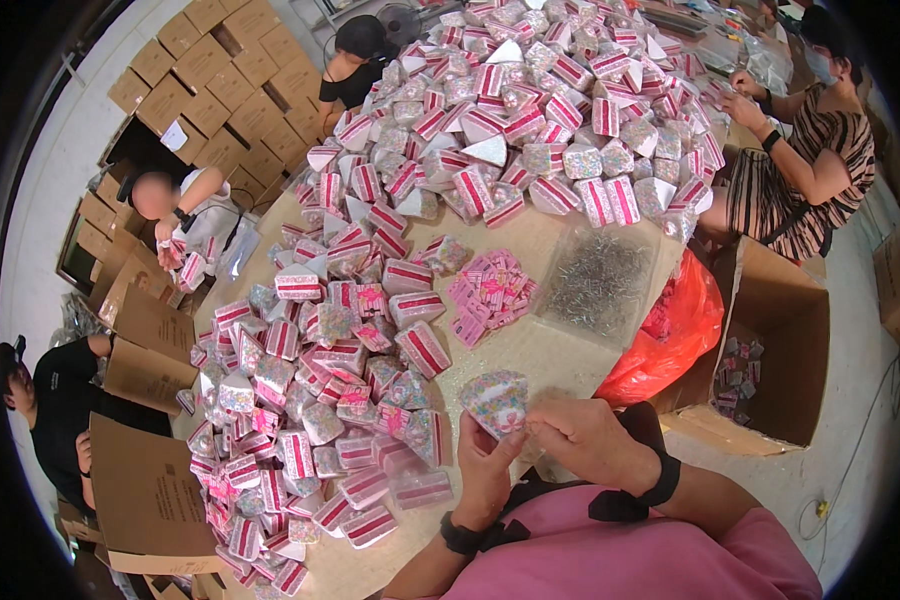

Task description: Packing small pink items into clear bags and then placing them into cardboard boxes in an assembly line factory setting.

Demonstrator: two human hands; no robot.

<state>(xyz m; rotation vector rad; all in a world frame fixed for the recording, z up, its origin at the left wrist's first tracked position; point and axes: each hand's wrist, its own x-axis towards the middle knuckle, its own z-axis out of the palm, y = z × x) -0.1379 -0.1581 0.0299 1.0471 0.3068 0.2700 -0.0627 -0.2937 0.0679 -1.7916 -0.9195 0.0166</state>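
Observation:
My left hand [490, 468] grips a cake-slice-shaped piece [494, 393] with a speckled, multicoloured top and a small pink mark near its lower edge. My right hand [582, 438] is closed at the right side of that piece, fingertips pinched together; anything between them is hidden. Left of my hands lies a heap of similar slices [320, 390], white with dark pink bands, many in clear wrap and some with pink cards. Beyond the hands sits a pile of small pink cards [488, 295]. Beside it is a clear tray [553, 318] of small metal pieces [600, 275].
A larger mound of slices [530, 110] covers the table's far part. At right hang a red plastic bag [670, 345] and an open carton [780, 300] with slices inside. Other people sit around the table [490, 245]. Open cartons [155, 490] and stacked boxes [215, 80] stand left.

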